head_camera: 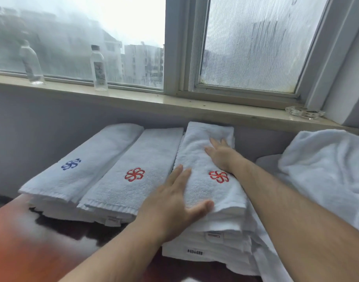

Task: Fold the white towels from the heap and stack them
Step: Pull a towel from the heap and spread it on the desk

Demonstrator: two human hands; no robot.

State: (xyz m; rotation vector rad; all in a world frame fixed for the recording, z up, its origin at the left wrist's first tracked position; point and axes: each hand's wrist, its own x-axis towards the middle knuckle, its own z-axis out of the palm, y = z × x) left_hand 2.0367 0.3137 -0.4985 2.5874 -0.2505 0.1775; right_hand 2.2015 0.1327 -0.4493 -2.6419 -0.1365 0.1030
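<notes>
Left hand (174, 202), right hand (221, 155) beyond it: both spread flat on top towel (197, 151); uneven pressure could skew stack (215, 247) beneath.

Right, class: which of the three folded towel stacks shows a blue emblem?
The leftmost stack: its top towel bears a blue emblem; the other two show red ones.

Bottle w/ label (98, 68), glass ashtray (304, 112) on sill (154, 100)

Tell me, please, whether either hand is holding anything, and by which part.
Nothing is held. The left hand and the right hand both rest flat, fingers straight, on the top of the rightmost folded towel.
</notes>
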